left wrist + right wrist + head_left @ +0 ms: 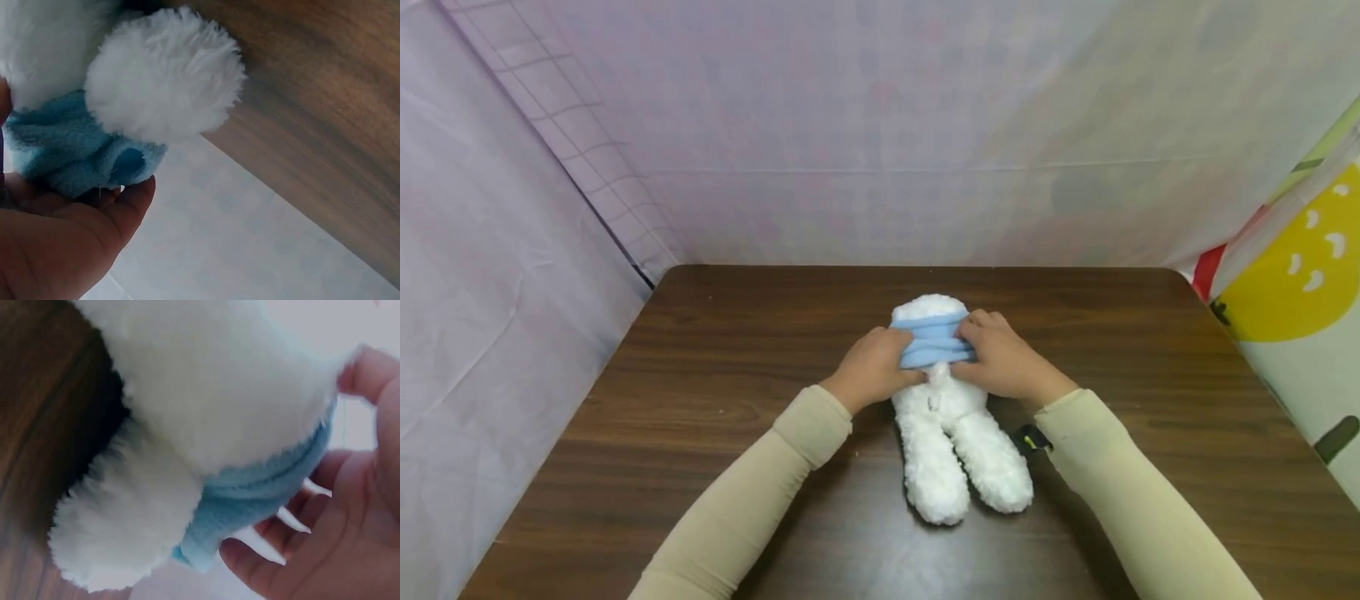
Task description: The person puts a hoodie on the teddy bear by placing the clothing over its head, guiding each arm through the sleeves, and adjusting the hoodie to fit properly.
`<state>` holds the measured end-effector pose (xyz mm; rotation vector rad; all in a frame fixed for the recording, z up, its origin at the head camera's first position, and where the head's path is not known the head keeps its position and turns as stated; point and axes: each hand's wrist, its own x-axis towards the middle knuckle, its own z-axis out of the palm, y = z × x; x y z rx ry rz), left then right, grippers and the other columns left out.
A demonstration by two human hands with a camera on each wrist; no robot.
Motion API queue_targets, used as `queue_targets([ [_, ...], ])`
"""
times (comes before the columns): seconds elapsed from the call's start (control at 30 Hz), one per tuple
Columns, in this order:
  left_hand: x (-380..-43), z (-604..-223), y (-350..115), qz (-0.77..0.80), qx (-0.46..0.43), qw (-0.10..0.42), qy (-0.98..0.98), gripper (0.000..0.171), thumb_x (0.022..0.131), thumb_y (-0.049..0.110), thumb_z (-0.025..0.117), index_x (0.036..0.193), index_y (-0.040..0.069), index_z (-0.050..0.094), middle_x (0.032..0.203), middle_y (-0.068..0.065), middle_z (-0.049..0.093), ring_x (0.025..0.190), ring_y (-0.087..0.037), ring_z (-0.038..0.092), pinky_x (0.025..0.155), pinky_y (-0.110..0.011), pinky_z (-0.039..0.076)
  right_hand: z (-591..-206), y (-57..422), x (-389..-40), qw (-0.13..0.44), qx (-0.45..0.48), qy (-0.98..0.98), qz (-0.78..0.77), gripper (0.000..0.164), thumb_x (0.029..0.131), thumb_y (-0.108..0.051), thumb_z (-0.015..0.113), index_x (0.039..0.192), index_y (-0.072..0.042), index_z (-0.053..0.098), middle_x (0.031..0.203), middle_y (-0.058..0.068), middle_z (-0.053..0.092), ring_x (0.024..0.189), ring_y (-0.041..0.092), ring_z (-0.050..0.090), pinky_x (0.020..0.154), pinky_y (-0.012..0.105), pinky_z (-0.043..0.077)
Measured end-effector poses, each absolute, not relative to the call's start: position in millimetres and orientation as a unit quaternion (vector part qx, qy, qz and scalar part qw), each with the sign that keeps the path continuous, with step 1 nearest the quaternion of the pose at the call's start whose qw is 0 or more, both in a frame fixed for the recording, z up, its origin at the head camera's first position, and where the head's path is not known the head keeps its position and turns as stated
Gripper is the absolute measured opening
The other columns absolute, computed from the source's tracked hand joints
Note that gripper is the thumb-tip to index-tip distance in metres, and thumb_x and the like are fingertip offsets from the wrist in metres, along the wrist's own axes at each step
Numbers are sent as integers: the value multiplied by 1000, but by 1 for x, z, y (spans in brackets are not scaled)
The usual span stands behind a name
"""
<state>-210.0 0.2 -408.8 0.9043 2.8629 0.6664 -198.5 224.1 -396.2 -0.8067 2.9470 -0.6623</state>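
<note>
"Centrally, what do we see on the table [700, 417]?"

"We see a white plush toy [961, 406] lying flat, its two long limbs pointing toward the wearer, with a light blue garment [934, 340] bunched in folds around its upper part. We cannot tell which face of the toy is uppermost."

"And how do we read the hands?"

"We find the left hand [874, 367] gripping one side of the garment, fingers bent around the cloth and thumb lying over the plush at the lower hem. The right hand [1003, 354] matches it opposite, pinching the cloth between bent fingers and thumb. In the left wrist view we note a sleeve opening [128, 164] just beside a rounded limb [165, 78]."

"Which step do we infer?"

"We judge it to be the working of the garment along the body. The next move, we think, calls for an even draw on both sides, lest the cloth twist; its direction we cannot tell."

"What room do we have?"

"We observe bare wood to either side, with the left and right edges well apart from the toy. The far edge lies nearer, beyond the toy's rounded end, with a pale curtain [880, 125] behind it. The near edge we cannot see."
</note>
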Motion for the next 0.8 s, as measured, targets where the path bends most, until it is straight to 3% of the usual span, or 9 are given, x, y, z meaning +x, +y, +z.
queue_targets([
  [0.1, -209, -409, 0, 228, 284, 40, 930, 39, 88, 40, 76, 107, 12, 56, 88, 1, 58, 82, -16, 55, 70, -32, 46, -399, 220, -196, -14, -233, 952, -196, 29, 88, -21, 66, 106, 1, 61, 111, 14, 53, 107, 36, 44, 85, 47, 40],
  [0.17, -209, -410, 0, 232, 278, 43, 931, 42, 89, 40, 75, 111, 12, 54, 90, 1, 59, 81, -16, 56, 70, -32, 47, -400, 219, -195, -27, -223, 955, -194, 25, 88, -20, 66, 102, -1, 62, 103, 12, 56, 103, 36, 47, 81, 45, 41],
  [0.3, -209, -412, -1, 228, 279, 36, 932, 42, 89, 40, 75, 113, 13, 55, 96, -1, 62, 86, -16, 58, 76, -34, 49, -402, 216, -195, -29, -210, 951, -223, 15, 86, -16, 69, 87, -6, 58, 76, 5, 52, 76, 27, 49, 65, 38, 40],
  [0.4, -210, -414, -1, 221, 285, 28, 932, 40, 89, 39, 75, 112, 12, 56, 98, -2, 64, 88, -17, 59, 78, -34, 49, -405, 216, -196, -23, -206, 947, -244, 16, 86, -13, 70, 84, -9, 55, 68, 2, 46, 64, 19, 43, 60, 35, 37],
  [0.5, -211, -415, -1, 221, 285, 27, 932, 41, 90, 40, 74, 114, 12, 57, 99, -2, 64, 89, -17, 58, 78, -35, 49, -408, 218, -196, -24, -213, 946, -243, 14, 88, -14, 70, 95, -7, 60, 78, 3, 53, 70, 19, 48, 65, 36, 41],
  [0.6, -212, -414, -3, 224, 281, 24, 933, 49, 90, 44, 72, 121, 10, 56, 105, -3, 63, 93, -18, 57, 80, -36, 49, -408, 220, -195, -27, -223, 945, -239, 29, 91, -16, 68, 115, -1, 61, 101, 10, 60, 87, 24, 56, 77, 41, 48],
  [0.7, -214, -410, -6, 233, 268, 10, 935, 62, 88, 49, 72, 132, 10, 53, 115, -6, 60, 101, -21, 56, 85, -38, 48, -406, 222, -196, -36, -214, 944, -249, 49, 92, -18, 67, 135, 2, 52, 123, 19, 54, 105, 31, 57, 89, 48, 48],
  [0.8, -215, -408, -7, 250, 247, -20, 936, 76, 85, 53, 74, 141, 9, 48, 123, -10, 53, 107, -24, 51, 89, -39, 48, -405, 224, -197, -76, -195, 942, -264, 60, 91, -19, 70, 141, 3, 45, 130, 24, 47, 114, 37, 50, 94, 53, 44],
])
